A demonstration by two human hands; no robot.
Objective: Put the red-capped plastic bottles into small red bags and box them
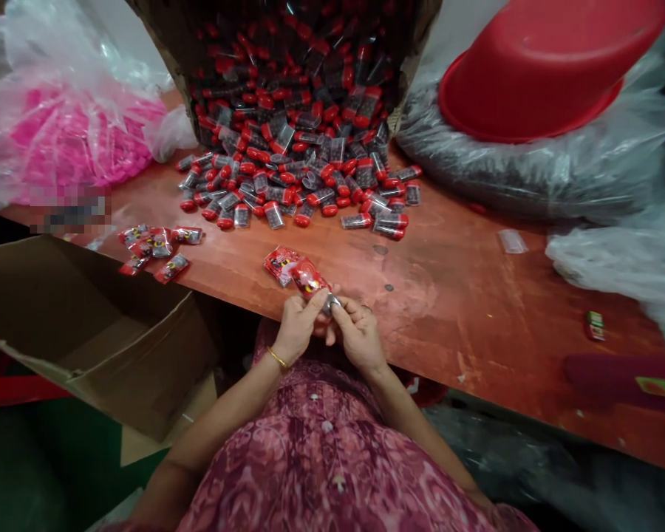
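My left hand (296, 325) and my right hand (357, 332) meet at the near edge of the red-brown table (465, 295). Together they pinch a small clear tube with a red cap and a red printed wrapper (309, 281), the tube end showing between the fingers. A second red wrapper (280, 263) lies on the table just beyond my hands. Farther back, a heap of red-capped clear tubes (299, 177) spills from a tipped cardboard box (288, 66). Several wrapped pieces (155, 247) lie in a loose group at the left.
An open cardboard box (83, 318) stands below the table edge at left. A plastic bag of pink items (72, 140) sits back left. A red basin (543, 66) rests on a bag of dark items (532, 170) at right. A small green-red piece (594, 325) lies near right.
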